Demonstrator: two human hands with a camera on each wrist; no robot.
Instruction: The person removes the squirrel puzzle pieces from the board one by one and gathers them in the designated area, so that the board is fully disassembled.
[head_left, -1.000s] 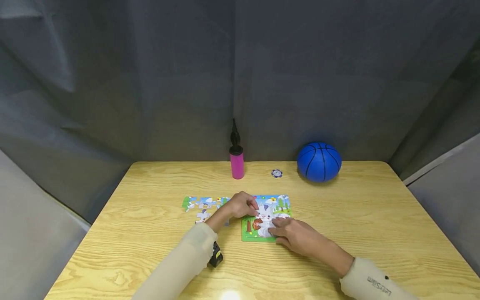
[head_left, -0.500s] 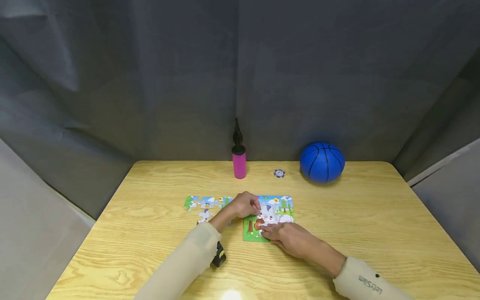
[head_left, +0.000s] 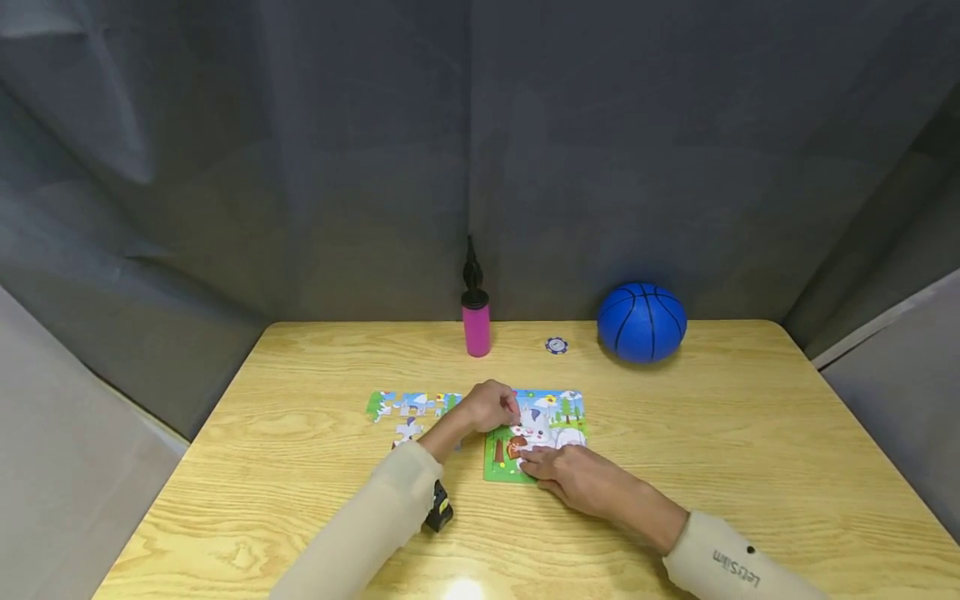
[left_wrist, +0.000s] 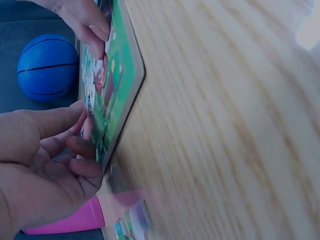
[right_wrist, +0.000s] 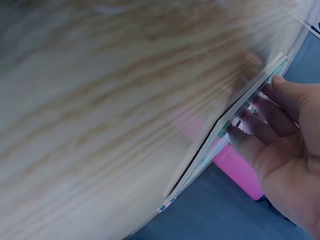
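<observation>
A jigsaw puzzle board [head_left: 498, 468] with a green border and a white-and-grey cartoon animal lies on the table. At its upper left my left hand [head_left: 487, 408] curls its fingers, and thumb and forefinger pinch at a puzzle piece mostly hidden by the fingers. In the left wrist view, that hand's [left_wrist: 47, 155] other fingertips touch the board's edge. My right hand [head_left: 573, 477] reaches in from the lower right, its extended fingers resting on the picture. The right wrist view shows this hand [right_wrist: 285, 130] with fingers spread over the board [right_wrist: 220, 127].
Several loose puzzle pieces [head_left: 408, 429] lie left of the board, partly behind the left arm. A small black object [head_left: 439, 508] sits by the left sleeve. Farther back are a pink hand pump [head_left: 476, 329], a poker chip [head_left: 557, 345] and a blue basketball [head_left: 642, 323].
My right hand has shifted left across the puzzle, its fingertips now over the animal's lower body. It stays there in the last half second. My left hand holds nearly the same place.
</observation>
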